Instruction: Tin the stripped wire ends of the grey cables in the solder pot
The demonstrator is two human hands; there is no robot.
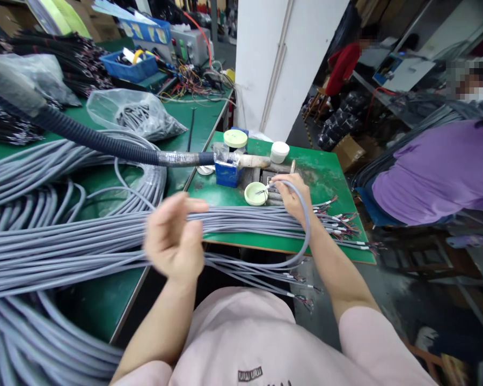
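Observation:
My right hand pinches a grey cable near its stripped end. The cable's thin wires dip toward a small pale green bowl, and the rest of it loops back under my wrist. My left hand is raised over the cables, slightly blurred, with fingers curled and apart and nothing in them. Below both hands runs a thick bundle of grey cables. Their stripped ends, with coloured wires, fan out at the right edge of the green table.
A ribbed hose crosses from the left, its nozzle just beyond the bowl. Behind stand a blue box, a white pot and a yellow-lidded jar. Coiled cables lie left. A person in purple sits at right.

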